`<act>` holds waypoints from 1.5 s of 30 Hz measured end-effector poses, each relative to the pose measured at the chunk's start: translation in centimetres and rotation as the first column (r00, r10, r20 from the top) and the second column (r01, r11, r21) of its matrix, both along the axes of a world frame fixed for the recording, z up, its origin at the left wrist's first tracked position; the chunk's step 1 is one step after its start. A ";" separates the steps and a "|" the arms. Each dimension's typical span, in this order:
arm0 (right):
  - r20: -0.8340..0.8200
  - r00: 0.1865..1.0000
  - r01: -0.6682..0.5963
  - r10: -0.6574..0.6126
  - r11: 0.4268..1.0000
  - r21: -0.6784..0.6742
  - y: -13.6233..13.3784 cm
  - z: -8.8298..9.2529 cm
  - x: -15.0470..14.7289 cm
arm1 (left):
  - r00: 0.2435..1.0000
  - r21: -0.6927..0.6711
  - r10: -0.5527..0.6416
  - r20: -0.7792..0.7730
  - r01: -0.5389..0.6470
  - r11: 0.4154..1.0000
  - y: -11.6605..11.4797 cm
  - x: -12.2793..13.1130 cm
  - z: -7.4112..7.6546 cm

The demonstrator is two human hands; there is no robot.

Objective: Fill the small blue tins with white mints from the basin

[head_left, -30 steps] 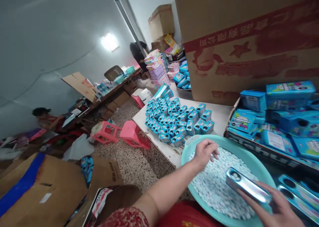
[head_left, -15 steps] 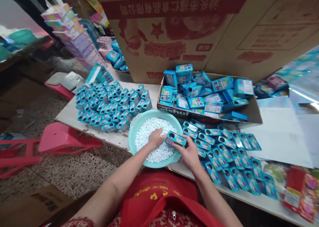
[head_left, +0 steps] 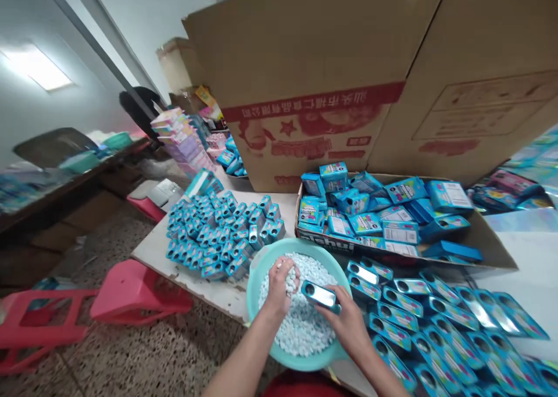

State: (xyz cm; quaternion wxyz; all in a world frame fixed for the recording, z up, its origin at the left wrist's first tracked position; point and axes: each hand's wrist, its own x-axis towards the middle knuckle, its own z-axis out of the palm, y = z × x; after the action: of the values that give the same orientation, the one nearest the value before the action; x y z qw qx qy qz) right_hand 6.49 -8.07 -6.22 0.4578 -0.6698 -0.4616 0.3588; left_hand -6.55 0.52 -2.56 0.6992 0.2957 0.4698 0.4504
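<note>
My left hand (head_left: pixel 278 282) is cupped around a heap of small white candies (head_left: pixel 291 281), over the left side of a light green bowl (head_left: pixel 255 295). More white candies (head_left: pixel 300 333) fill the bowl. My right hand (head_left: pixel 349 321) grips a small blue candy box (head_left: pixel 319 295) above the bowl's right side. The box's top, with a round dark hole at its left end, faces up. A small gap separates the box from my left hand.
Blue boxes with round holes stand packed left of the bowl (head_left: pixel 222 228), and more lie right of it (head_left: pixel 401 310). Behind is an open carton (head_left: pixel 492 251) of blue boxes, before a tall cardboard box (head_left: pixel 314 54). A red stool (head_left: pixel 131 292) stands at the left.
My left hand has come up from among the candies and now cups a handful. My right hand still holds the box. The view has tilted upward.
</note>
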 end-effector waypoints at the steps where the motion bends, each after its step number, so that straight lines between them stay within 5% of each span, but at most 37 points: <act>1: 0.002 1.000 -0.026 0.026 1.000 0.002 0.3 0.1 -0.5 | 0.999 0.023 0.028 0.029 -0.028 0.999 0.1 0.2 0.6; 8: 0.037 0.996 -0.083 0.082 0.996 0.026 1.4 1.1 -2.4 | 0.983 0.046 0.179 0.043 -0.181 0.982 0.7 0.5 1.6; 18: 0.064 0.987 -0.146 0.145 0.989 0.020 2.0 0.9 -2.0 | 0.993 0.107 0.103 0.062 -0.109 0.988 0.8 0.7 2.1; 36: 0.095 0.995 0.021 -0.031 0.994 0.104 1.3 2.2 -2.5 | 0.997 0.101 0.024 0.075 -0.031 0.994 1.8 1.0 2.1; 45: 0.158 0.986 0.030 -0.044 0.996 0.090 1.4 2.2 -1.7 | 0.999 0.172 -0.007 -0.043 0.014 0.985 1.3 2.4 1.9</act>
State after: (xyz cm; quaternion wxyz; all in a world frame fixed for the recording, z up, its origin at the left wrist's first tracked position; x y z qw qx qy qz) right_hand 4.84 -6.69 -3.97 0.4545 -0.6842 -0.4997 0.2749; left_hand -4.16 1.83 -0.69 0.6635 0.3670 0.4420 0.4794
